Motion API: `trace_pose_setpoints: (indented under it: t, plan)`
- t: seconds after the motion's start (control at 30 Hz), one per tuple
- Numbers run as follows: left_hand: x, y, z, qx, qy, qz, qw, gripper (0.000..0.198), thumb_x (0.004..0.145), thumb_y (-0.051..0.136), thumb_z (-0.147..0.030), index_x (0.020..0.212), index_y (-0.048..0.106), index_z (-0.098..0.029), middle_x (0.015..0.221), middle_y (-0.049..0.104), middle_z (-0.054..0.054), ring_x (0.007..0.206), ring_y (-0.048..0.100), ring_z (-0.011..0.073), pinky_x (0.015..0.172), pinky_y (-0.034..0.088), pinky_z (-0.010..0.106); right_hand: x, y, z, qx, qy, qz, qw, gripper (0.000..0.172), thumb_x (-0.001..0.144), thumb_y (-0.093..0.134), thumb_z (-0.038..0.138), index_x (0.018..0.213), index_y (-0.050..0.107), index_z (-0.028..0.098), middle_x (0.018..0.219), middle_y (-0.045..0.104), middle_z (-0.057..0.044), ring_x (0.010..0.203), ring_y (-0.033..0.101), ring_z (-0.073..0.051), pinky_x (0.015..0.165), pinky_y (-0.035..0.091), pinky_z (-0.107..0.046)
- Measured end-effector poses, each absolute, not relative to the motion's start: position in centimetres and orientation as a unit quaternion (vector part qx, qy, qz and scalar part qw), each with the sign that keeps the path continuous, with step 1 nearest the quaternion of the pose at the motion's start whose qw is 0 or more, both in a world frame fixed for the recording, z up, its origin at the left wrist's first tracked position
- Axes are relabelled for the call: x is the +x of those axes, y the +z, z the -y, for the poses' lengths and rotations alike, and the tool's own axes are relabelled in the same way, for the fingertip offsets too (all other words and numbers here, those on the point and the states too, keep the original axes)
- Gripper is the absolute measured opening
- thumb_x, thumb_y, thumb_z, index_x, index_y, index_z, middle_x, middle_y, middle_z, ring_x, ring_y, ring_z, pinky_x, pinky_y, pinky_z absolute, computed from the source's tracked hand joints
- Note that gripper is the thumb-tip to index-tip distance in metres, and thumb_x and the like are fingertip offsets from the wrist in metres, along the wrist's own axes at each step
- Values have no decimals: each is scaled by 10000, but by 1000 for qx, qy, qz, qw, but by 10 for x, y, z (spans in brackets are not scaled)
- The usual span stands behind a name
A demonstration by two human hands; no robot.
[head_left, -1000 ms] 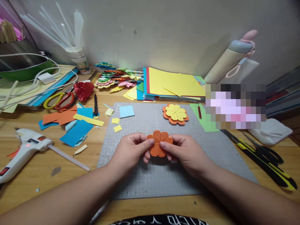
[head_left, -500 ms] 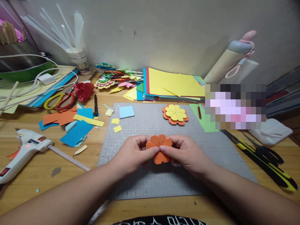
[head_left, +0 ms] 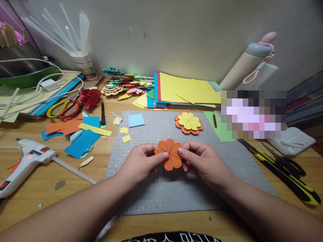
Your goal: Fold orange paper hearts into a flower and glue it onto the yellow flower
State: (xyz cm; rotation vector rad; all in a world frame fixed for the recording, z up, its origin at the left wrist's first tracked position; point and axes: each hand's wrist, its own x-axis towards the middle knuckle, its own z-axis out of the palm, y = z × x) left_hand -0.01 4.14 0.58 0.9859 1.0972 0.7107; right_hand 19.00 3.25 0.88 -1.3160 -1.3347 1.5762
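Observation:
An orange paper flower (head_left: 170, 148) with creased, heart-shaped petals is held up over the grey cutting mat (head_left: 151, 198). My left hand (head_left: 142, 161) pinches its left side, thumb on the front near the centre. At its right edge, my right hand (head_left: 199, 159) grips a petal between thumb and fingers. Behind them on the mat lies a yellow flower (head_left: 189, 121) on top of another orange one (head_left: 199, 131). A light blue square (head_left: 136, 120) and small yellow squares (head_left: 126, 138) rest at the mat's back left.
To the left are a glue gun (head_left: 35, 153), scissors (head_left: 68, 108), a black pen (head_left: 103, 113) and paper scraps (head_left: 83, 143). Stacked coloured paper (head_left: 186, 89) stands behind. A yellow-black cutter (head_left: 285, 176), black scissors (head_left: 290, 164) and a pencil (head_left: 214, 120) lie right.
The orange flower has risen slightly and turned more face-on, showing its petals spread. My right thumb has moved from the centre to the right edge.

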Motion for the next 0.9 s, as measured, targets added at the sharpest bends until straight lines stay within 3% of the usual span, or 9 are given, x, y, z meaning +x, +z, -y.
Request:
trace_pose_setpoints:
  t: [0.4, 0.7, 0.9]
  plan:
    - [-2, 1, -42, 446, 313, -456, 703, 199, 746, 725, -335, 819, 733, -150, 683, 665, 9, 526, 468, 78, 516, 321, 208, 186, 10, -27, -532, 556, 531, 354, 333, 865, 594, 419, 635, 560, 180, 517, 532, 28, 485, 429, -92, 490, 328, -238]
    - [-2, 1, -41, 457, 310, -459, 696, 200, 740, 720, -335, 765, 718, -137, 566, 581, -26, 475, 397, 71, 515, 327, 219, 181, 7, -23, -540, 556, 509, 374, 321, 857, 598, 418, 646, 569, 177, 498, 530, 30, 462, 437, -86, 460, 325, -226]
    - [-2, 0, -42, 452, 320, -452, 700, 181, 725, 726, -319, 759, 717, -141, 644, 650, -6, 534, 476, 88, 560, 362, 225, 182, 6, -24, -521, 564, 516, 380, 330, 861, 604, 422, 650, 567, 171, 501, 526, 39, 460, 429, -74, 456, 318, -212]
